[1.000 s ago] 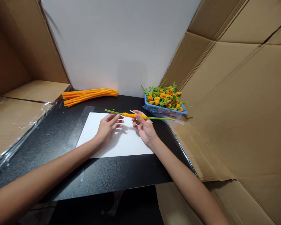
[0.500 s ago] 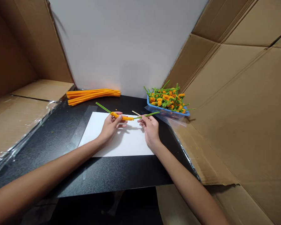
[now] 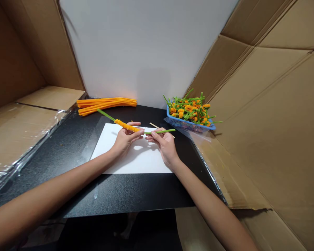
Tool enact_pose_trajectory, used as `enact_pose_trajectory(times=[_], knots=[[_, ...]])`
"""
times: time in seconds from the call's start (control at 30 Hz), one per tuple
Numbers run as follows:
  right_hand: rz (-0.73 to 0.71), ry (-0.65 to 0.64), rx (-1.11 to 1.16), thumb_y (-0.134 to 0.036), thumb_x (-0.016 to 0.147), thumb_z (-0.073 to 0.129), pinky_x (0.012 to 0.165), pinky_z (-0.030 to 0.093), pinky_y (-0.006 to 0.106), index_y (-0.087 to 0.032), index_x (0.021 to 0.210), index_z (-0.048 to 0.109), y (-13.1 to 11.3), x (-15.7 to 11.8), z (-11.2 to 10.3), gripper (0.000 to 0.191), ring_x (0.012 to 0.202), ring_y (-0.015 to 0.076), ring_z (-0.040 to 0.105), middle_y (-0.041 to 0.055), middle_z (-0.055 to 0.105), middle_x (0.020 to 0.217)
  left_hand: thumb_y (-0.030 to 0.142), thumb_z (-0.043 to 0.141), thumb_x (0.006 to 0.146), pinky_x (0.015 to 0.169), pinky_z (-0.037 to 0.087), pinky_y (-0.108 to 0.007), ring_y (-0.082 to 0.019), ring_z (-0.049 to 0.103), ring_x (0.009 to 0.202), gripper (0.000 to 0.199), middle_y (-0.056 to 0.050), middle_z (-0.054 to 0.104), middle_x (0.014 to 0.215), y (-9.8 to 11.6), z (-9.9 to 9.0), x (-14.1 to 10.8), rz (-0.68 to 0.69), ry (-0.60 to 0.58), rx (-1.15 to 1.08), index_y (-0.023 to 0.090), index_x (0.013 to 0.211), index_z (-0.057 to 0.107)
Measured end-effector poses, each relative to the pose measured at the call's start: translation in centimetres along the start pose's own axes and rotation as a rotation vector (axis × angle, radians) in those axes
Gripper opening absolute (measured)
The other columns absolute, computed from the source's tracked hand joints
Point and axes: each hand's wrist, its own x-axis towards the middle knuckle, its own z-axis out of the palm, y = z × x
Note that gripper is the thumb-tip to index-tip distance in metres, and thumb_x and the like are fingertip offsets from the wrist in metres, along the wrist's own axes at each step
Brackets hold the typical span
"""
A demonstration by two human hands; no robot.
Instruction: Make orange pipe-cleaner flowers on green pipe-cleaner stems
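Fingers of the left hand (image 3: pixel 126 138) curled around a green pipe cleaner (image 3: pixel 159 131) where its orange wrapping (image 3: pixel 126 126) ended, and the right hand (image 3: pixel 163 144) pinched the bare green stem between thumb and fingers, so both hands were grasping and neither had let go. The pipe cleaner slanted just above a sheet of white paper (image 3: pixel 136 160), its free green tip pointing toward 10 o'clock. A thin wooden stick (image 3: pixel 157 127) crossed the right hand's fingers at a slant; whether it was gripped could not be told. The paper lay under both hands on a black table (image 3: pixel 120 195). At 11 o'clock, near the wall, sat a bundle of orange pipe cleaners (image 3: pixel 107 105). At 1 o'clock stood a blue plastic basket (image 3: pixel 183 122) heaped with orange-and-green pipe cleaner flowers (image 3: pixel 189 111). A white wall (image 3: pixel 146 52) rose at 12 o'clock, and brown cardboard sheets (image 3: pixel 264 122) lined 3 o'clock and 9 o'clock.
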Motion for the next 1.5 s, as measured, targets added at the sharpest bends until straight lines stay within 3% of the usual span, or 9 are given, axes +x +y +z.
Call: enact_pose_trajectory(times=[0.2, 0.5, 0.7, 0.77, 0.9, 1.0, 1.07, 1.2, 1.5], knots=[[0.005, 0.027, -0.04, -0.033, 0.075, 0.08, 0.065, 0.058, 0.024, -0.017, 0.079, 0.065, 0.2, 0.1, -0.2, 0.022, 0.064, 0.0139, 0.07, 0.0042, 0.074, 0.073, 0.019, 0.09, 0.058, 0.077, 0.052, -0.026, -0.011, 0.063, 0.072, 0.037, -0.001, 0.066, 0.077, 0.7, -0.4, 1.0, -0.02, 0.09, -0.004, 0.011, 0.085, 0.066], [0.034, 0.068, -0.055, -0.032, 0.075, 0.08, 0.065, 0.058, 0.024, -0.016, 0.078, 0.067, 0.5, 0.4, -0.7, 0.021, 0.066, 0.0143, 0.071, 0.0069, 0.076, 0.077, 0.012, 0.081, 0.073, 0.086, 0.056, -0.029, -0.016, 0.07, 0.083, 0.035, -0.009, 0.072, 0.088, 1.5, -0.7, 1.7, 0.021, 0.165, -0.063, 0.011, 0.099, 0.058], [-0.048, 0.059, -0.205, -0.032, 0.079, 0.076, 0.067, 0.058, 0.027, -0.018, 0.08, 0.062, 1.0, 0.1, -0.3, 0.02, 0.071, 0.0163, 0.072, 0.004, 0.074, 0.077, 0.029, 0.063, 0.091, 0.063, 0.056, -0.025, -0.013, 0.067, 0.063, 0.024, -0.004, 0.07, 0.084, 0.4, -1.1, 1.9, 0.177, 0.328, 0.068, 0.019, 0.104, 0.046], [-0.123, 0.099, -0.217, -0.032, 0.081, 0.073, 0.064, 0.056, 0.026, -0.019, 0.086, 0.059, 1.0, 0.1, -0.2, 0.02, 0.068, 0.0149, 0.07, 0.0034, 0.073, 0.081, 0.03, 0.064, 0.089, 0.055, 0.051, -0.023, -0.013, 0.064, 0.059, 0.025, 0.0, 0.067, 0.079, -0.1, -1.4, 1.7, 0.203, 0.26, 0.214, 0.021, 0.105, 0.048], [-0.26, 0.213, -0.237, -0.032, 0.087, 0.067, 0.059, 0.051, 0.024, -0.022, 0.106, 0.053, 0.5, 0.0, -0.5, 0.026, 0.061, 0.0121, 0.062, 0.0004, 0.071, 0.081, 0.03, 0.059, 0.089, 0.055, 0.046, -0.025, -0.014, 0.059, 0.054, 0.017, 0.001, 0.063, 0.071, -0.3, -1.1, 0.3, 0.241, -0.056, 0.656, 0.021, 0.104, 0.056], [-0.383, 0.253, -0.482, -0.03, 0.091, 0.059, 0.059, 0.046, 0.024, -0.023, 0.124, 0.051, 0.0, -0.1, -0.9, 0.035, 0.058, 0.0118, 0.057, -0.0028, 0.067, 0.074, 0.029, 0.051, 0.093, 0.06, 0.041, -0.028, -0.017, 0.058, 0.059, 0.016, 0.001, 0.061, 0.068, -0.2, -0.4, -0.9, 0.289, -0.207, 0.931, 0.021, 0.105, 0.058], [-0.495, 0.231, -0.746, -0.026, 0.093, 0.054, 0.062, 0.046, 0.025, -0.023, 0.125, 0.058, -0.4, -0.2, -1.1, 0.033, 0.061, 0.0127, 0.057, -0.0015, 0.068, 0.076, 0.028, 0.046, 0.094, 0.062, 0.038, -0.029, -0.018, 0.055, 0.062, 0.016, 0.0, 0.059, 0.069, 0.1, -0.1, -1.3, 0.314, -0.234, 1.088, 0.02, 0.104, 0.056], [-0.646, 0.148, -1.109, -0.015, 0.09, 0.048, 0.069, 0.046, 0.028, -0.022, 0.108, 0.074, -1.0, -0.4, -1.3, 0.032, 0.066, 0.0141, 0.059, 0.0033, 0.073, 0.089, 0.026, 0.042, 0.093, 0.063, 0.032, -0.029, -0.019, 0.051, 0.063, 0.013, 0.0, 0.054, 0.071, 0.7, -0.5, -0.8, 0.35, -0.222, 1.28, 0.02, 0.099, 0.051], [-0.586, 0.17, -1.259, -0.012, 0.081, 0.053, 0.063, 0.045, 0.028, -0.02, 0.097, 0.078, -1.1, -0.2, -1.6, 0.03, 0.063, 0.0164, 0.062, 0.0032, 0.074, 0.08, 0.024, 0.043, 0.086, 0.06, 0.027, -0.028, -0.018, 0.045, 0.059, 0.002, 0.003, 0.045, 0.065, 1.4, -1.2, 0.1, 0.342, -0.175, 1.395, 0.023, 0.085, 0.041]])
